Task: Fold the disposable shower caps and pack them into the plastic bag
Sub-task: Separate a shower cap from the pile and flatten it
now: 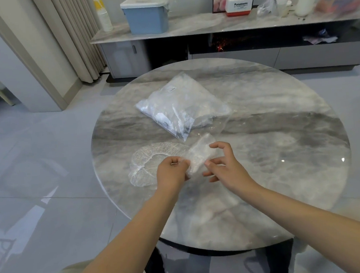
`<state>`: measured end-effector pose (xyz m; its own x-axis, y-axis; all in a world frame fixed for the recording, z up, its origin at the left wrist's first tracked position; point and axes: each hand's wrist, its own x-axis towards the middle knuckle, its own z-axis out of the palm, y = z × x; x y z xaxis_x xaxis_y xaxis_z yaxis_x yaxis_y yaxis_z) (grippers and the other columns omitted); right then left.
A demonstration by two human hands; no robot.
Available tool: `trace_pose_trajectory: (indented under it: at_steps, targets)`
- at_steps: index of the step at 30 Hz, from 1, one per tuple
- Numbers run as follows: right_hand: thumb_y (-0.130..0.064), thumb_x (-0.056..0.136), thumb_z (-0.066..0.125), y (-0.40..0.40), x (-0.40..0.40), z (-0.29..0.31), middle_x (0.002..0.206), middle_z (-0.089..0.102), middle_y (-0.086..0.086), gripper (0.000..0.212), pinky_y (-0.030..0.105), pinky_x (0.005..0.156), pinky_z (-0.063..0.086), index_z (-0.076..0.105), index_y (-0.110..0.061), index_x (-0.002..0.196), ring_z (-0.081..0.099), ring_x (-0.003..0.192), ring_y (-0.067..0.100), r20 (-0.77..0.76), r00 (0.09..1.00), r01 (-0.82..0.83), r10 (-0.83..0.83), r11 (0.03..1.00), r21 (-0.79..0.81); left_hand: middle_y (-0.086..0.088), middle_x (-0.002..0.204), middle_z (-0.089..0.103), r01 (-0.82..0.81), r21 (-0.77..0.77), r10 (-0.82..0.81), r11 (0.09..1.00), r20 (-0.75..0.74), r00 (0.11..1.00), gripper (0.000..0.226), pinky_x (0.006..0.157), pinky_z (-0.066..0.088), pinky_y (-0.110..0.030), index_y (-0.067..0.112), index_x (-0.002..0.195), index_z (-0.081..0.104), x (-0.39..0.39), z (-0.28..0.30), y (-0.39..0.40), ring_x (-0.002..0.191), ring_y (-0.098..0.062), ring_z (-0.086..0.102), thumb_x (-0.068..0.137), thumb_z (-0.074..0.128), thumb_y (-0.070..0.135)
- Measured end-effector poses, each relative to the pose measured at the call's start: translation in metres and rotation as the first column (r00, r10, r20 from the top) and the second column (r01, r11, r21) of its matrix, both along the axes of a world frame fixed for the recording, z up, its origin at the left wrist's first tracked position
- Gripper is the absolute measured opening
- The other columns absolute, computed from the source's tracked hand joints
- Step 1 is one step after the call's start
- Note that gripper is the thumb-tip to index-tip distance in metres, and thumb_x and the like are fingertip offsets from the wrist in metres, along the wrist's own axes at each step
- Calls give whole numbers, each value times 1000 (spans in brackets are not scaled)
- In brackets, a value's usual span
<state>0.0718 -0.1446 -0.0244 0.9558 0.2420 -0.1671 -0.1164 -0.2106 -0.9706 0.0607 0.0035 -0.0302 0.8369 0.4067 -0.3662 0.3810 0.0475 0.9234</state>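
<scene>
Folded cap [199, 156] — in left-hand [171, 169] grip

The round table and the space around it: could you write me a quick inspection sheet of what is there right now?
Surface: round marble-look table, glossy.
Job's things: clear plastic bag lying flat mid-table, holding white contents; folded shower cap held up between both hands; open shower cap lying flat at the left.
Clutter: nothing seen on the table.
Grippers: left hand pinches the folded cap; right hand has loosely curled fingers at the cap's right edge, grip unclear.
Cables: nothing seen.
Surroundings: sideboard behind, carrying a blue lidded bin and stacked paper cups; curtain at left.
</scene>
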Motion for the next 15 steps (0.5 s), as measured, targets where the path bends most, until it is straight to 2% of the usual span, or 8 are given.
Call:
trace_pose_trajectory:
  at_steps: [3,6,9,12,15]
  targets:
    - [-20,91,61,4,11,-1,95,60,2,35,25,75,56,48,-40,117,68,84,16,62,998,10,-10,1000,8,-7,69,61,47,-31,-46,998,18,999,3,66,56,-30,5,88,60,13,10,-8,55,-15,57,87,62,8]
    - [-27,87,67,8,31,-3,87,61,2,35,26,78,51,55,-34,119,65,86,21,81,991,110,-104,991,-77,-6,76,64,104,11,-104,995,21,994,7,68,57,-30,6,91,60,30,14,-17,60,-15,61,88,60,12]
    - [-21,87,66,8,55,-4,83,58,5,37,22,73,47,56,-23,122,63,87,26,76,978,203,-195,972,-120,3,90,63,149,289,-170,946,49,984,10,72,52,-29,16,92,58,49,13,-19,79,-12,63,88,60,25]
    - [-16,88,63,7,82,-1,80,54,-1,38,27,79,50,55,-19,126,62,77,20,-13,965,259,-261,961,-98,7,101,55,119,572,-207,812,91,974,13,70,46,-26,22,100,53,68,13,-16,87,-10,56,90,57,29]
    - [-11,89,61,8,114,-6,101,59,5,40,31,82,53,54,-13,128,61,69,15,-181,947,267,-267,963,-24,1,108,52,72,746,-220,662,101,970,24,73,47,-30,17,109,52,92,5,-13,92,-14,53,90,57,32]
